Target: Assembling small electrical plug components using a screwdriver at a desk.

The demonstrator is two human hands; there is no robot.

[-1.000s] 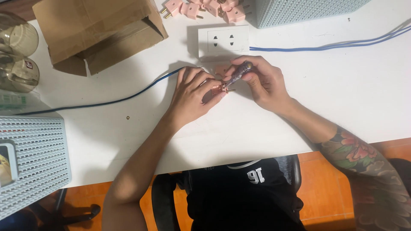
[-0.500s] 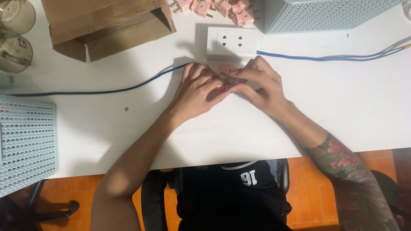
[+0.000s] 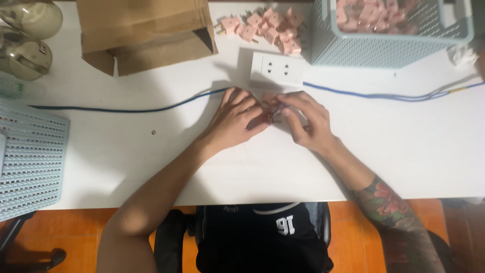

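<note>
Two bare hands meet at the middle of the white bench (image 3: pixel 394 151), worked from a seat at its near edge. The left hand (image 3: pixel 235 121) lies palm down, fingers bent and pressed together toward the right, tips closed on a small pinkish part (image 3: pixel 273 108) that sits between both hands. The right hand (image 3: pixel 308 121) is curled around the same small part from the other side, thumb and forefinger pinched on it; most of the part is hidden by the fingers, so its exact shape cannot be told. It is held just above the bench top, right in front of a white wall socket plate (image 3: pixel 277 69) that lies flat just beyond the fingertips.

A blue cable (image 3: pixel 126 109) runs across the bench from the left edge, passes behind the hands and goes on to the right edge. A tiny screw-like speck (image 3: pixel 153 132) lies alone on the bench left of the left forearm. At the left edge stands a pale perforated basket (image 3: pixel 30 156). Farther off, a heap of pink plugs (image 3: pixel 262 28) lies beyond the socket plate, a brown cardboard box (image 3: pixel 146 30) to its left, and a second pale blue basket (image 3: pixel 384 35) with more pink pieces to its right
</note>
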